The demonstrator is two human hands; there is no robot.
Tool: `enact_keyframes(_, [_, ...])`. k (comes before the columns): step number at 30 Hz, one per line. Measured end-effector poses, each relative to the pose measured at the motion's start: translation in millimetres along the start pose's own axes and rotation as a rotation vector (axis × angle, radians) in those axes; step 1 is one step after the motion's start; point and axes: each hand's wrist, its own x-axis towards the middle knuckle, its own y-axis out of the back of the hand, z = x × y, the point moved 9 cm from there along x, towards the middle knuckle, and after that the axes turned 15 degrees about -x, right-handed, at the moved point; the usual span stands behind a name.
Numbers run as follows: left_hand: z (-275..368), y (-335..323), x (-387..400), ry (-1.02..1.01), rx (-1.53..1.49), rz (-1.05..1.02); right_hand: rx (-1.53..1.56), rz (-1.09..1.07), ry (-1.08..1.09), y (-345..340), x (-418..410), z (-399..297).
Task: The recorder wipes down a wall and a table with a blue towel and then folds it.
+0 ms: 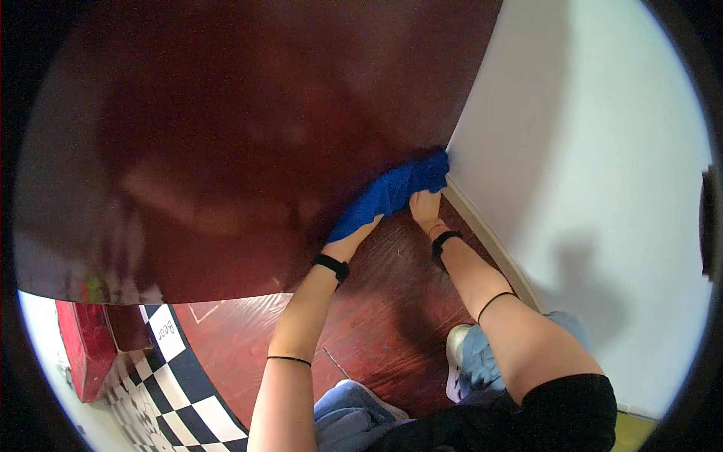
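Observation:
A blue cloth [390, 189] lies bunched along the lower edge of a large, glossy dark-red panel [254, 124], its right end touching the white wall. My left hand [356, 234] is mostly covered by the cloth, against the panel; its fingers are hidden. At the cloth's lower right edge, close to the wall, my right hand [426, 204] has its fingers curled onto the fabric. Both wrists carry black bands.
The white wall [610, 169] with a beige baseboard [491, 237] runs along my right. Below is a dark-red wood-look floor [367, 316]. A black-and-white checkered mat [181, 384] and a red object [87, 350] are at lower left.

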Motion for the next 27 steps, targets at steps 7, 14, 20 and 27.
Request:
enact_keyframes(7, [-119,26,5,-0.084,0.357,0.099,0.269,-0.571,-0.102,-41,-71,-62])
enact_keyframes(14, [-117,78,-49,-0.236,0.634,0.134,0.394,-0.415,-0.128,35,-74,-128])
enact_keyframes(20, [-5,89,-103,-0.417,0.791,0.299,0.491,-0.093,-0.047,100,-47,-145])
enact_keyframes(27, [156,144,-201,-0.866,1.099,0.792,0.779,0.41,0.299,290,50,-205])
